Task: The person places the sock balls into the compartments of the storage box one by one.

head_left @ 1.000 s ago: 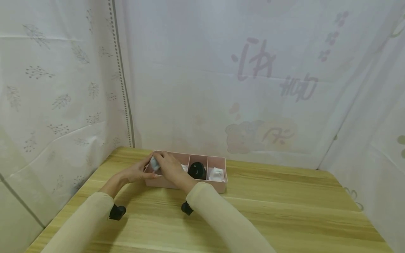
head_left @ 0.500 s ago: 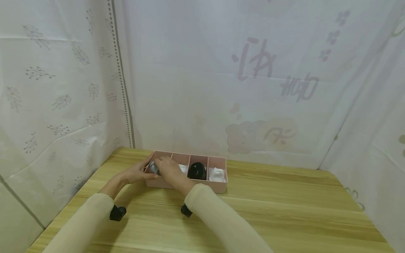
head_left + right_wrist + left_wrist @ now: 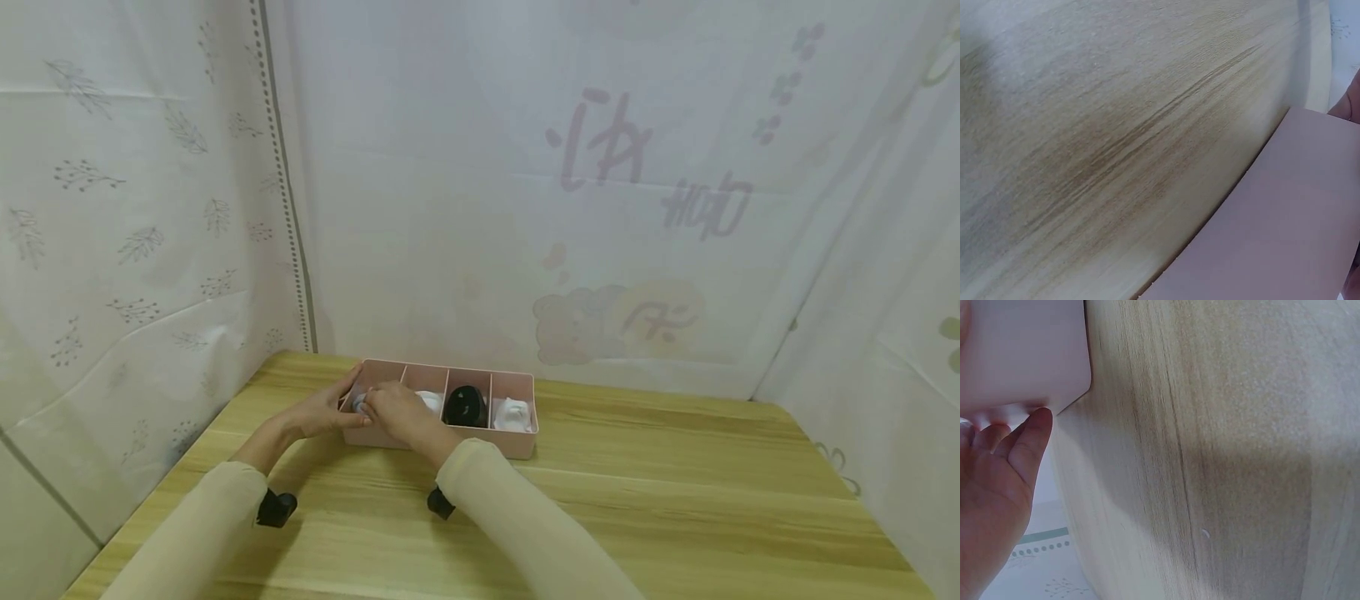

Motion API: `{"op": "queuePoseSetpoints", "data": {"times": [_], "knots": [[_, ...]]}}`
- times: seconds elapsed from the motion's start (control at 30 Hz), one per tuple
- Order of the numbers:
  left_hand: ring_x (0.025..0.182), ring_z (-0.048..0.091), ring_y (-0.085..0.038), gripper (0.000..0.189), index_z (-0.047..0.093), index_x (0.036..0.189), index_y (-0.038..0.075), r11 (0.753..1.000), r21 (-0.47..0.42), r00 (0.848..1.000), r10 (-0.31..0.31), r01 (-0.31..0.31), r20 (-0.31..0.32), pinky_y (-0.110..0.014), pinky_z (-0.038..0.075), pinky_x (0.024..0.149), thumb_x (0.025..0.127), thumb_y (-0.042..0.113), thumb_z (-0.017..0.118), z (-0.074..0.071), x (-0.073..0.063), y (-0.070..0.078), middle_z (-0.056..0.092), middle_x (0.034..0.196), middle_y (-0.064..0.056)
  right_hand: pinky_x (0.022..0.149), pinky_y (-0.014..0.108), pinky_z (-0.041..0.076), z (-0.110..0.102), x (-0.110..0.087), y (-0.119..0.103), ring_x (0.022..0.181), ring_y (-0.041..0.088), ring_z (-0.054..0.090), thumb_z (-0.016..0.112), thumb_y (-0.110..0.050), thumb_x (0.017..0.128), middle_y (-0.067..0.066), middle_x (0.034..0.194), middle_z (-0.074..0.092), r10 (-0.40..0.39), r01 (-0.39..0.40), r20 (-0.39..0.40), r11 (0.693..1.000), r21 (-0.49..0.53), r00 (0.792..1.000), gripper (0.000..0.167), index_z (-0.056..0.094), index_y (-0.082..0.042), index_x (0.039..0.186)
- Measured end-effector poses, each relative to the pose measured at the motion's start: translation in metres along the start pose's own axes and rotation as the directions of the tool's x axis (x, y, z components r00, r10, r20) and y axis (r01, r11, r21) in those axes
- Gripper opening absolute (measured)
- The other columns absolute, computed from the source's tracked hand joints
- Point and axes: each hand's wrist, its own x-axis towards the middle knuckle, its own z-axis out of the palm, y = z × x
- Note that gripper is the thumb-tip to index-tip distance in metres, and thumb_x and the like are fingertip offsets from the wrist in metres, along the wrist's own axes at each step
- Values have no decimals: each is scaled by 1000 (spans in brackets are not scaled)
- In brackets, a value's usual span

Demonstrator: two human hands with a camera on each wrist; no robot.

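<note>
A long pink divided box (image 3: 480,441) stands near the back of the table. My left hand (image 3: 318,411) grips its left end, thumb along the front and fingers against the end wall. In the left wrist view those fingertips touch the pink wall (image 3: 1022,350). My right hand (image 3: 405,414) reaches into the leftmost compartment, its curled fingers on a soft-looking light blue-grey bundle (image 3: 359,404), mostly covered by the hand. A white crumpled piece (image 3: 430,400) lies in the second compartment, a rounded black thing (image 3: 466,407) in the third, and another white crumpled piece (image 3: 513,414) in the rightmost.
The wooden table (image 3: 675,483) extends to the right and in front of the box. Patterned white curtains (image 3: 420,208) hang behind and on both sides. Black wrist mounts (image 3: 276,508) stick out under both forearms.
My right hand has lowered into the leftmost compartment, and the blue-grey bundle has gone down with it. The left hand stays at the box's end.
</note>
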Motion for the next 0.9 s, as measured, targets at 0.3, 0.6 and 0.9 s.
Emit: {"op": "queuePoseSetpoints", "data": {"times": [0.3,0.6,0.9], "knots": [[138,-3,-50,104,-17,148,7,1000,0,1000,2,-2,15,-63,13,108,88,18,67,0,2,-1,-15,153,-25,101,22,40,-6,-13,12,121,13,53,39,-28,102,-2,126,61,25,-23,-17,995,100,1000,33,61,-14,123],[137,5,-50,107,-16,148,5,998,45,999,-42,42,1,-63,9,108,86,23,69,-5,6,-2,12,150,-34,103,33,41,-13,-50,48,125,22,49,42,-26,101,8,130,57,115,-77,-174,974,213,978,34,60,-8,123],[137,10,-50,107,-19,147,5,994,103,999,-34,33,12,-62,13,108,87,23,68,-14,1,-3,14,148,-35,98,47,44,-14,-111,97,120,37,50,49,-20,98,24,129,52,234,-140,-346,951,277,908,36,55,3,125]]}}
